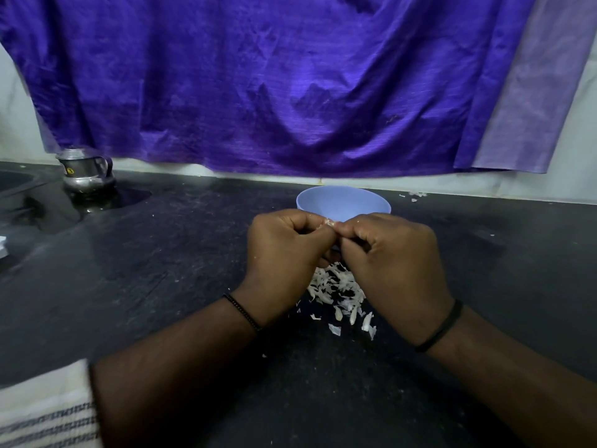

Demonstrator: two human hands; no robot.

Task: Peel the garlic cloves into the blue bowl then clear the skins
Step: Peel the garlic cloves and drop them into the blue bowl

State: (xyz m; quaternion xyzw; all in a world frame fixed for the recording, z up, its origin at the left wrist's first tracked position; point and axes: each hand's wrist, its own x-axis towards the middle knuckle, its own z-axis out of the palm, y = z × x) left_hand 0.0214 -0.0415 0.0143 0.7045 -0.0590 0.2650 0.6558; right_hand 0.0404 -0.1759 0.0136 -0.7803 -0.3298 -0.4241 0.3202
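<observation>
Overhead, a wide purple cloth (290,85) hung across the wall and filled most of the view. Below it stretched the dark counter (161,270), which carried everything else. At its far left stood 1 small steel jug (86,171), and a striped towel (48,412) lay at the near left corner.

Near the middle sat 1 blue bowl (343,203), just behind the hands; its contents could not be seen from this angle. The left hand (284,250) and the right hand (391,253) met in front of the bowl, both with fingers curled, together pinching 1 garlic clove (327,223) between thumbs and fingertips. Only a pale sliver of the clove showed, so how much skin remained could not be told.

Under the hands lay 1 loose heap of garlic skins (339,292), too many flakes to count, with a few more scattered by the wall at the right.

The clove was probably firm but small and a little slick once bared, so it would be best held by its sides while a nail lifts the skin from the tip. The skins looked papery and very light; they would likely scatter at a breath, and gathering them calls for a sweeping, cupped palm, not a pinch.
</observation>
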